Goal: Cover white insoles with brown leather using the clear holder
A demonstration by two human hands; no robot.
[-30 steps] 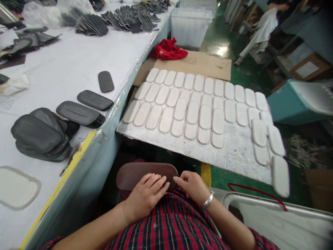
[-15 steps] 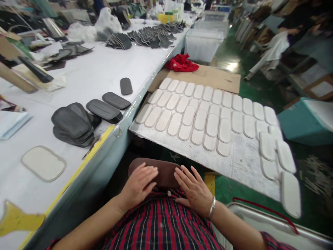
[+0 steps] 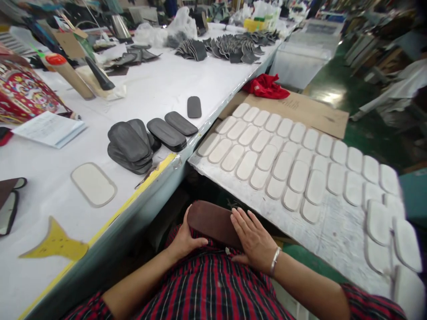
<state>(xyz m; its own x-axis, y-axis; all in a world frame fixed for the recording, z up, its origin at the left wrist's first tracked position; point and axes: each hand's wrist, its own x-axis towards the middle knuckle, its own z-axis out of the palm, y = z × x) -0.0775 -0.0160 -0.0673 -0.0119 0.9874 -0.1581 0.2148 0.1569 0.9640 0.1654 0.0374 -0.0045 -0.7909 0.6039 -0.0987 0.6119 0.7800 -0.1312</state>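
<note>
A dark brown oblong panel with rounded ends, leather-like, (image 3: 213,223) rests at my lap against the striped shirt. My left hand (image 3: 187,238) is closed round its left end, thumb along the near edge and fingers at the far side. Across the right end lies my right hand (image 3: 255,240), fingers stretched out flat on the surface. On the white table to the left are a stack of dark grey oblong pieces (image 3: 128,144) and another dark pile (image 3: 167,133). Nearer me on that table lies a single off-white oblong piece (image 3: 94,184).
Rows of off-white oblong pieces (image 3: 247,165) cover much of a low board (image 3: 336,233) at right. Behind them are cardboard (image 3: 310,109) and a red cloth (image 3: 267,86). A yellow fishtail-shaped piece (image 3: 55,242) lies by the table's yellow-taped edge (image 3: 150,180).
My left hand has gone from lying flat over the panel to gripping its left end. My right hand stays on the right end. The view has turned left.
</note>
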